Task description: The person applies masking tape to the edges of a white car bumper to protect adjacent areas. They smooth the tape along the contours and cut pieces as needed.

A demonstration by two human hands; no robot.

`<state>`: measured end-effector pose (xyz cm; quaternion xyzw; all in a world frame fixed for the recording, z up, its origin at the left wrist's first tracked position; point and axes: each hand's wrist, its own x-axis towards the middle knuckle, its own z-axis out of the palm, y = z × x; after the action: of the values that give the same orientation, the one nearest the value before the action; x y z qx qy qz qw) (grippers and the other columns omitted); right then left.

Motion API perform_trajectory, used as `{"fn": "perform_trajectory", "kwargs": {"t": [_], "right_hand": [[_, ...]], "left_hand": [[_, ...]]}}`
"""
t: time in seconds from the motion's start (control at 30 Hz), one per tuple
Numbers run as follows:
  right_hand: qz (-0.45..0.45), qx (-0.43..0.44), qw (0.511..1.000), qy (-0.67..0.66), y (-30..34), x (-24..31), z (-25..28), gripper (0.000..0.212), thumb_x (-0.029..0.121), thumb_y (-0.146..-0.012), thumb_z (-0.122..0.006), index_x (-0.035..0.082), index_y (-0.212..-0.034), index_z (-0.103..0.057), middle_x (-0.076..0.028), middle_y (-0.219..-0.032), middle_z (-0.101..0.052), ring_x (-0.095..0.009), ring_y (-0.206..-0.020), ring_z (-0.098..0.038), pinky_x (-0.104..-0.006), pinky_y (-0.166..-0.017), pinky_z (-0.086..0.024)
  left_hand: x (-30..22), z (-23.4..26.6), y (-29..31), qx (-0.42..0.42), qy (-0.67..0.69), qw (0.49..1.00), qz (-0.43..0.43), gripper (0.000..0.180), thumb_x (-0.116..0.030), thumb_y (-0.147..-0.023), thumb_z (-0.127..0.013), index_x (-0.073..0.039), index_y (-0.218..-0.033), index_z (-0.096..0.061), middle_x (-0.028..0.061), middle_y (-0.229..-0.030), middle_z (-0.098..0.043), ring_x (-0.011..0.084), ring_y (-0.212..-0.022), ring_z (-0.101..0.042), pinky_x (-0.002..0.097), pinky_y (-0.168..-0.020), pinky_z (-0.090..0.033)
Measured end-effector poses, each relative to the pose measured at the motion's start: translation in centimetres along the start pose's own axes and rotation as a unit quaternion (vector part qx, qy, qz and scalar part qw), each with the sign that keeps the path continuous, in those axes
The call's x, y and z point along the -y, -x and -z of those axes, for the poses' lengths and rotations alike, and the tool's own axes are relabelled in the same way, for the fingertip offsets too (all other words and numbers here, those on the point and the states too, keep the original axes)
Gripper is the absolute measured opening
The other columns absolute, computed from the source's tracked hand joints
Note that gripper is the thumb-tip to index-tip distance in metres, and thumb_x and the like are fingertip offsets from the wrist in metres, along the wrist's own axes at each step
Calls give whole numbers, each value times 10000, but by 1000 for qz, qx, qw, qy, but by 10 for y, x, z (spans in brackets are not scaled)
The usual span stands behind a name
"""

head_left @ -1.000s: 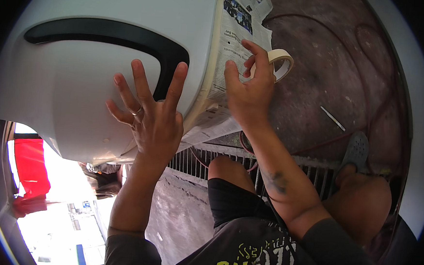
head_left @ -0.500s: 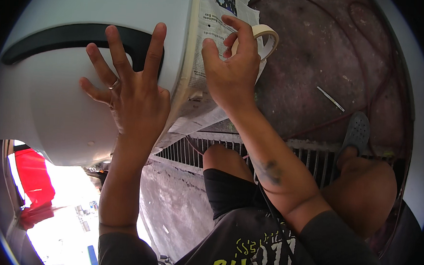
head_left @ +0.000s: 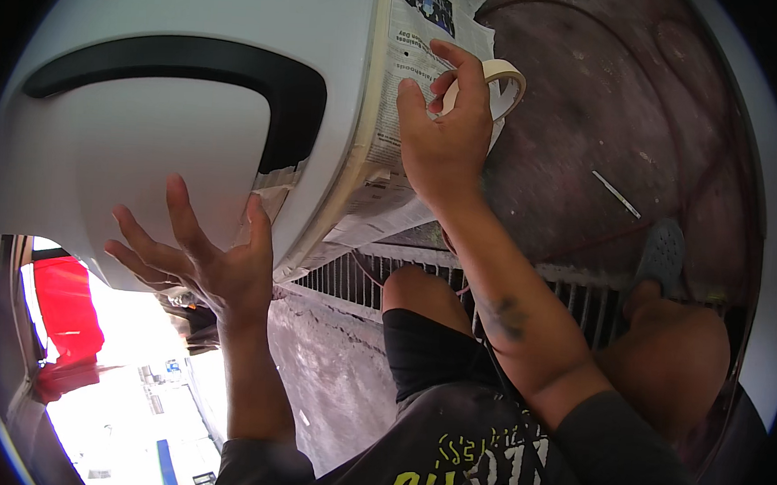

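My left hand (head_left: pixel 218 259) has its fingers spread and nothing in it. It is just below the black curved trim (head_left: pixel 299 104) on a pale grey vehicle panel (head_left: pixel 172 140). A strip of masking tape and paper (head_left: pixel 276 187) covers the trim's lower end, by my left thumb. My right hand (head_left: pixel 453 140) has its fingers curled against a cream roll of masking tape (head_left: pixel 510 77), partly hidden behind them. Beneath that hand, newspaper sheets (head_left: pixel 392 109) are taped along the panel's right edge. Whether the right fingers touch the newspaper, I cannot tell.
A metal floor grating (head_left: pixel 341 284) runs beside my knees. On the dark floor at right lie a thin white stick (head_left: pixel 616 194) and a reddish hose (head_left: pixel 588 28). Red cloth (head_left: pixel 68 321) hangs at the left near a bright opening.
My left hand has moved down off the black trim, uncovering the taped strip at its lower end. The view has shifted slightly; my right hand keeps the tape roll.
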<state>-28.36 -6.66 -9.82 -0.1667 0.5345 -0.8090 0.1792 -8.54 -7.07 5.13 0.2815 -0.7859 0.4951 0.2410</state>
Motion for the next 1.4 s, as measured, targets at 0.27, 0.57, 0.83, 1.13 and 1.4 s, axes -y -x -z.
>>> {"fn": "perform_trajectory", "kwargs": {"t": [0.27, 0.57, 0.83, 1.13, 1.4], "right_hand": [[-8, 12, 1000, 0, 1, 2, 2, 492, 192, -907, -752, 101, -1374, -628, -81, -987, -581, -226, -861, -583, -408, -821, -521], [6, -1, 1000, 4, -6, 4, 8, 491, 185, -906, -750, 100, -1373, -625, -89, -987, -581, -230, -853, -587, -408, -805, -520], [-1, 6, 1000, -6, -8, 2, 6, 496, 158, -898, -760, 98, -1371, -622, -85, -985, -573, -217, -832, -581, -391, -772, -521], [20, -2, 1000, 3, -4, -11, 4, 564, 143, -911, -744, 68, -1435, -550, -66, -957, -550, -196, -825, -580, -375, -752, -516], [3, 3, 1000, -12, 4, -5, 8, 564, 136, -922, -734, 74, -1448, -539, -52, -893, -552, -173, -761, -587, -358, -710, -514]], "left_hand": [[-4, -22, 29, 89, 61, 994, -24, 1071, -297, -672, -1041, -442, -1584, -498, 240, -1780, -60, 530, -1625, 133, 742, -1236, -39], [0, -26, 13, 98, 76, 990, -62, 1080, -269, -668, -1040, -453, -1585, -502, 242, -1781, -95, 520, -1635, 116, 768, -1220, -49], [-31, -12, -22, 159, 0, 987, 32, 1302, -198, -627, -1040, -428, -1692, -327, 183, -1795, 23, 561, -1618, 51, 783, -1206, -121], [-11, 2, 3, 66, 107, 992, 30, 1222, -284, -645, -1051, -434, -1657, -385, 205, -1784, -12, 531, -1621, 149, 808, -1211, -72], [-4, -22, 13, 18, 35, 999, 37, 1181, -482, -669, -1024, -342, -1658, -394, 203, -1759, -107, 521, -1627, 24, 755, -1240, -122]]}}
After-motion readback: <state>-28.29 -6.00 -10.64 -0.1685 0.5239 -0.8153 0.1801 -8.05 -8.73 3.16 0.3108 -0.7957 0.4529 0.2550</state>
